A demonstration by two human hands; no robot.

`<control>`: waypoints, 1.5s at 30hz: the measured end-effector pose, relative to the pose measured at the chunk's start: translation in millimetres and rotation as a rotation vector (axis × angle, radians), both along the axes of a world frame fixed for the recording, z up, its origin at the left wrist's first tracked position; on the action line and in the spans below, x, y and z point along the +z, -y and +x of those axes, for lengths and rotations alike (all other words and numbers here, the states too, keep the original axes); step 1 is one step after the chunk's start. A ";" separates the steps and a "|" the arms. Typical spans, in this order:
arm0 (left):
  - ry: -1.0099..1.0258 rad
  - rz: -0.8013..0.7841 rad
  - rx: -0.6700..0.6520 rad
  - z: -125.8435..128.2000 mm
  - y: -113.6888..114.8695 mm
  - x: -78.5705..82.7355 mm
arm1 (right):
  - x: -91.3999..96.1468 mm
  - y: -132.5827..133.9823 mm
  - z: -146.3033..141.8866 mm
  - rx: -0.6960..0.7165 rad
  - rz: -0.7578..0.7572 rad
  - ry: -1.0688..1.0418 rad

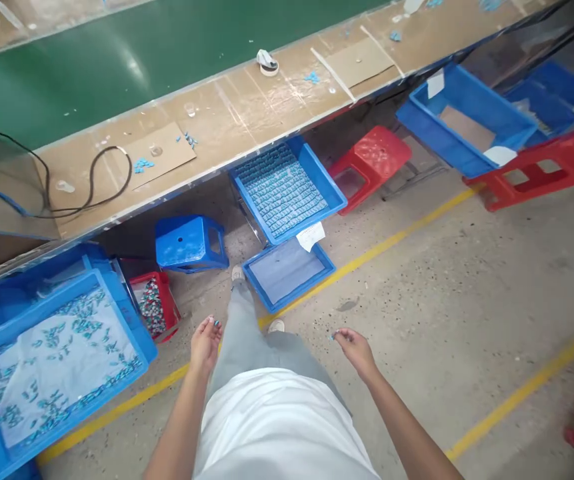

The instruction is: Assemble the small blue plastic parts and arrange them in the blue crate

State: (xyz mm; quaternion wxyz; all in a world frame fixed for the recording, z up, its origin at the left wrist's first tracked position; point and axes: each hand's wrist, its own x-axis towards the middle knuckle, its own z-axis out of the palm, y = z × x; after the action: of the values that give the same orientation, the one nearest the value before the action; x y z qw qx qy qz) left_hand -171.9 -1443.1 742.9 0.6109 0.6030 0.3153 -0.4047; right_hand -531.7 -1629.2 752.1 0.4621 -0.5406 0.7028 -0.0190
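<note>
My left hand (205, 345) hangs above the floor by my left leg, fingers curled in, with a small teal piece (217, 323) at the fingertips. Out to the other side, my right hand (355, 351) pinches a small light-blue piece (333, 337) between thumb and finger. Both pieces are too small to tell their kind. Left of my left hand stands a red bin (173, 303) of small mixed-colour pieces. A large blue tray (129, 327) at the lower left has teal pieces scattered over a white cloth. Ahead, another blue tray (334, 193) bears similar pieces in tight rows.
A long workbench (247, 120) with cardboard sheets, small blue pieces and a black cable (91, 175) runs across the front. Under its edge are a blue stool (181, 241), a red stool (377, 157), a lower blue tray (287, 270) and more blue bins (471, 120). Yellow lines mark the floor.
</note>
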 end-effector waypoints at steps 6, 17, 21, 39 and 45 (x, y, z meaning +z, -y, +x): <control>-0.043 -0.015 -0.167 58.6 126.1 -13.1 | -5.8 83.0 48.4 -0.190 -0.085 -0.017; -0.010 0.057 -0.128 20.6 187.3 -63.4 | -52.0 323.5 101.3 -0.011 -0.357 -0.026; -0.031 0.141 -0.142 -14.3 183.9 -74.6 | -65.7 390.0 123.4 0.222 -0.404 -0.144; -0.024 0.259 -0.110 13.7 149.3 -98.2 | -144.8 485.6 225.1 0.891 -0.119 -0.782; -0.056 0.261 -0.100 18.5 140.0 -107.2 | -147.5 497.9 206.4 0.783 -0.106 -0.790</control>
State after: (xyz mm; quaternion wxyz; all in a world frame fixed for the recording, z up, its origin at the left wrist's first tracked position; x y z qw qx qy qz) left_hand -153.4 -1583.1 635.7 0.4972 0.6808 0.3519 -0.4069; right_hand -325.3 -2127.1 604.7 0.1081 -0.7497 0.5674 0.3229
